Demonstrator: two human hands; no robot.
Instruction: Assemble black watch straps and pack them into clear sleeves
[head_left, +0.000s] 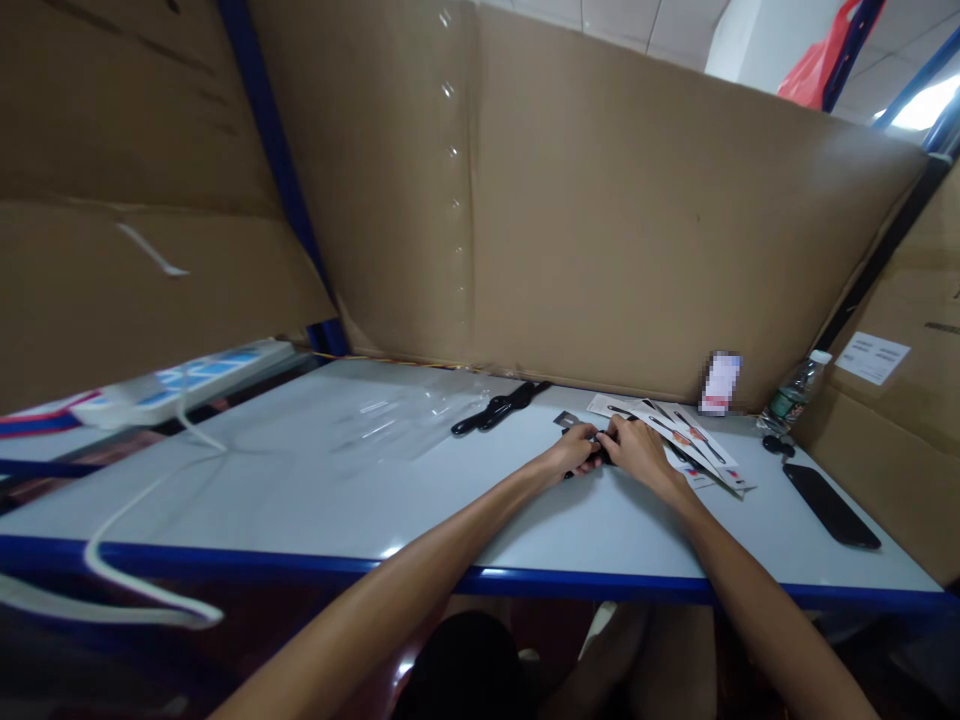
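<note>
My left hand (574, 450) and my right hand (634, 447) meet over the table, fingers closed around a small black strap-like thing (602, 448). Most of it is covered by the fingers, so its exact kind does not show. Just beyond the left hand lies a small dark-and-white piece (566, 419). Under and beside the right hand, printed cards (701, 440) with pictures of black straps are fanned out. Left of the hands, black watch-like straps (495, 408) lie on the table, beside clear plastic packaging (397, 415).
The white table (300, 500) has a blue front edge. A power strip (187, 385) with a white cable sits at the left. At the right are a phone (831, 505), small round black pieces (778, 446), a bottle (796, 392) and a blurred upright item (720, 383). Cardboard (600, 220) walls the back.
</note>
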